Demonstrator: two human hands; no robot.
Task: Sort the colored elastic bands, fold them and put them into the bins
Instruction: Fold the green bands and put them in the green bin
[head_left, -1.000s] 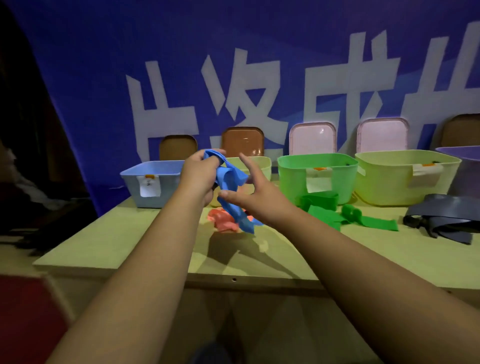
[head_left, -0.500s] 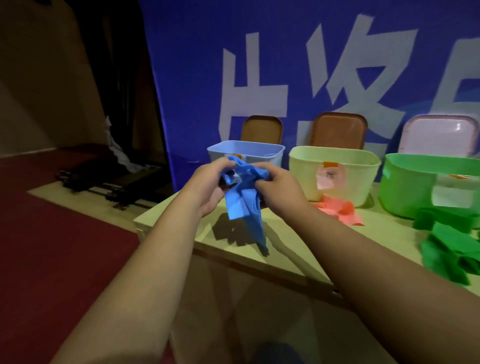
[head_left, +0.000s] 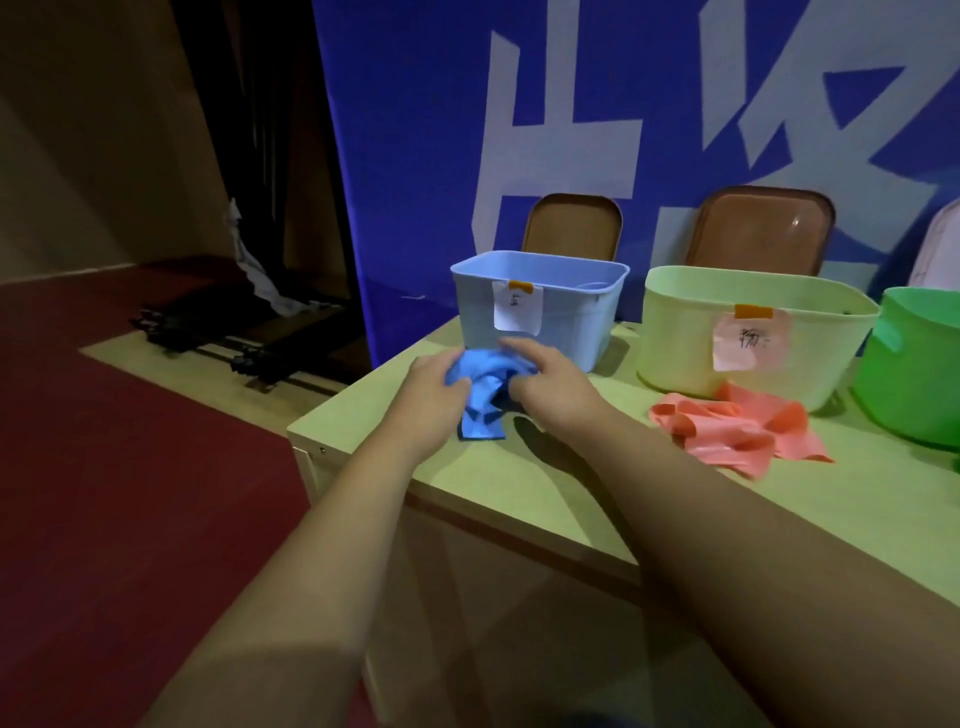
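The blue bin (head_left: 571, 332) stands just beyond my hands, with the yellow bin (head_left: 675, 332) to its right and pink bands (head_left: 737, 431) lying before that. My left hand (head_left: 431, 387) and right hand (head_left: 556, 384) both clutch the bunched blue band (head_left: 485, 387), fingers curled, over the table (head_left: 519, 483).

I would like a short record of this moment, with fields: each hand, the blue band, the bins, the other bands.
left hand: grips the blue band from its left
right hand: holds the same band from its right
blue band: bunched between both hands, in front of the blue bin, not yet inside
blue bin: upright, white label on front
yellow bin: right of blue bin, pink label
pink bands: loose heap on the table before the yellow bin
green bin: far right, cut off
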